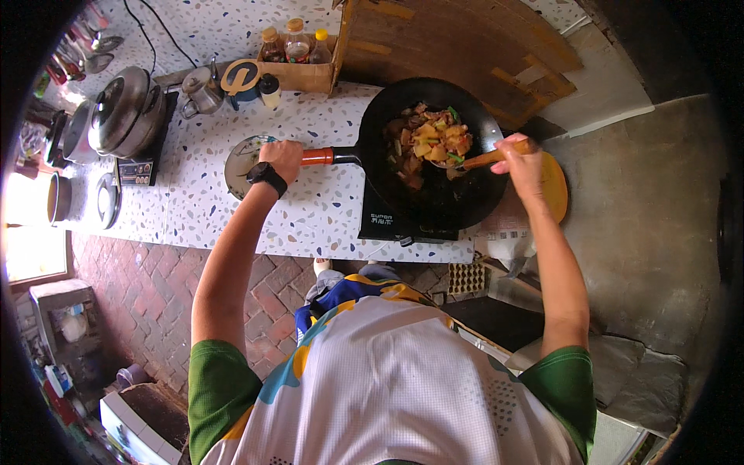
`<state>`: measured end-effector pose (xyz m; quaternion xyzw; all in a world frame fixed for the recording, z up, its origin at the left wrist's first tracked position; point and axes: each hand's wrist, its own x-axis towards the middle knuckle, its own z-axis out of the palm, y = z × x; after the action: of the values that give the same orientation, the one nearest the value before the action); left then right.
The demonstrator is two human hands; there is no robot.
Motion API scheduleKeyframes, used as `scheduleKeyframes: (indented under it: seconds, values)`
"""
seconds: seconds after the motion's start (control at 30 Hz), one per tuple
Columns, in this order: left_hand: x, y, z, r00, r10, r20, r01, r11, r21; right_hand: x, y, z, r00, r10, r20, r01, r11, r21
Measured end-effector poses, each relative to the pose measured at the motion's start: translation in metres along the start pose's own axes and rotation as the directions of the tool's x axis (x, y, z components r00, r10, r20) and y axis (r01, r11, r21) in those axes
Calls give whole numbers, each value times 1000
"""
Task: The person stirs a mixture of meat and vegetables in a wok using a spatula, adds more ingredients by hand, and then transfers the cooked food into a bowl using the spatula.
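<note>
A black wok rests over a black cooker, tilted a little. My left hand is closed round the wok's red and black handle, above a patterned plate on the counter. My right hand grips the wooden handle of a metal ladle or turner; its head lies partly hidden in the food. Sliced pieces of food with green bits, browned and glossy, sit in the upper middle of the wok.
A cardboard box with bottles, a metal kettle and a small jar stand along the counter's back. Far left are a lidded pot and an induction cooker. A brown board stands behind the wok; a yellow round thing is at right.
</note>
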<state>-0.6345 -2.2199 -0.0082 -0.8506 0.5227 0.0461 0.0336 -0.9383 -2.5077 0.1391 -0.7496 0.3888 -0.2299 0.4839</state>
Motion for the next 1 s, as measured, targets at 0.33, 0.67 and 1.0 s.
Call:
scheduleKeyframes:
  seconds: [0.33,0.67,1.0]
  values:
    - [1,2,2,999,-43,5,43,999,-14,3,-34,-63,975,157,159,-98,939,-331]
    - [2,6,1,999,-37,-12,37,999,18,3,66,-47,997,77,8,-77,993,86]
    - [-2,5,-2,995,-94,24,93,995,29,-53,-11,-46,660,-434,613,742,507,-440]
